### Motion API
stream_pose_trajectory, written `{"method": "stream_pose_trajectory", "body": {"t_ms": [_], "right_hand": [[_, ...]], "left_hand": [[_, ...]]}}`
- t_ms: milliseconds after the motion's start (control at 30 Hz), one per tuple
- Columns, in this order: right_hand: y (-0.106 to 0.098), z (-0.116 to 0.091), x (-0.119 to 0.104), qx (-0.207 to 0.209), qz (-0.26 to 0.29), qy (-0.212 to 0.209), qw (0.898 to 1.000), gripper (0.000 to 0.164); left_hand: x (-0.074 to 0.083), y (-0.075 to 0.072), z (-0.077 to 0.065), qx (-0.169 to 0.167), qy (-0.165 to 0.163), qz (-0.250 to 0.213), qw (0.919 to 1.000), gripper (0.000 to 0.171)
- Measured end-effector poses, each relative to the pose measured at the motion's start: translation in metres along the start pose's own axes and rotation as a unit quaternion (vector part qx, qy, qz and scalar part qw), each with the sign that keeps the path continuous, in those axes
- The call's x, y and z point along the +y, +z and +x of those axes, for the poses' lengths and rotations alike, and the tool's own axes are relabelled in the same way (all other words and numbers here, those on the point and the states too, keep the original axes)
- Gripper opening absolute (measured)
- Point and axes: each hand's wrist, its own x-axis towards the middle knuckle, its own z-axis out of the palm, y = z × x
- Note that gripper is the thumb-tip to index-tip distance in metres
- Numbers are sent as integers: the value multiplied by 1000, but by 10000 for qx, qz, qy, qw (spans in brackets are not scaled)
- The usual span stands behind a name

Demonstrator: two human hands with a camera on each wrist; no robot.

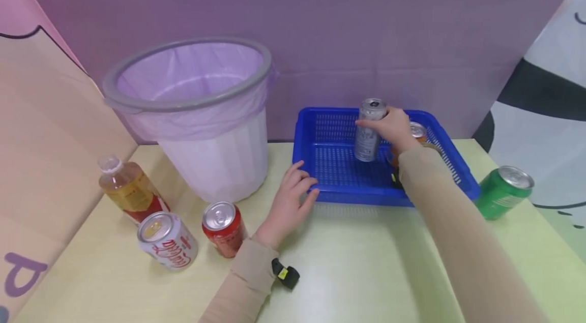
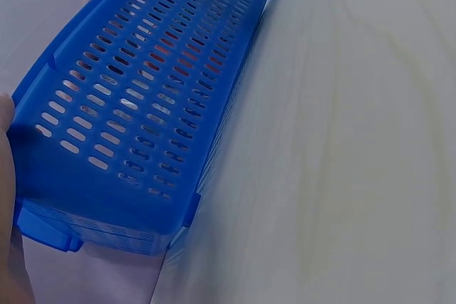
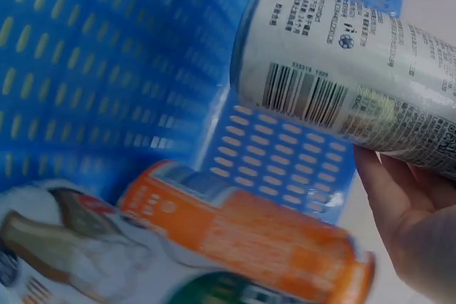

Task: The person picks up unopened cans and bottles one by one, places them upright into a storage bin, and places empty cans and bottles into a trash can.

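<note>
My right hand (image 1: 391, 127) grips a tall silver-white can (image 1: 368, 142) near its top, upright inside the blue plastic basket (image 1: 343, 196). In the right wrist view the can (image 3: 342, 69) shows a barcode and small print. Beside it in the basket are an orange can (image 3: 249, 233) and a white container with a brown and green print (image 3: 85, 247), partly hidden by my right arm in the head view. My left hand (image 1: 293, 198) is at the basket's near left corner, fingers loosely bent and holding nothing. The left wrist view shows the slotted basket wall (image 2: 135, 97).
A white bin (image 1: 220, 160) with a grey rim and purple liner stands left of the basket. In front of it are a red can (image 1: 224, 231), a white Coca-Cola can (image 1: 169, 241) and a plastic bottle (image 1: 133, 191). A green can (image 1: 503, 193) stands right of the basket.
</note>
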Motion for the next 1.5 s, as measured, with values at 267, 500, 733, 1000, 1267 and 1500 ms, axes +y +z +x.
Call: {"method": "stream_pose_trajectory", "body": {"t_ms": [267,500,733,1000,1267,1500], "right_hand": [[2,-1,9,171,-265,-146,9994,67],[0,-3,12,212,-664,-235,9973,62],[6,1,15,-10,-1035,-300,9942,65],[7,3,13,-164,-977,-149,9950,66],[7,3,13,-174,-844,-46,9963,68],[9,2,10,-218,-495,249,9982,73]], "left_hand": [[3,-1,2,-21,-5,-53,10000,15],[2,-4,3,-104,80,-27,9999,16],[2,-9,0,-110,-24,-39,9999,16],[2,-10,0,-157,-100,-33,9998,19],[2,-9,1,-108,-81,-32,9999,17],[2,-9,-1,-140,-197,-23,9997,17]]}}
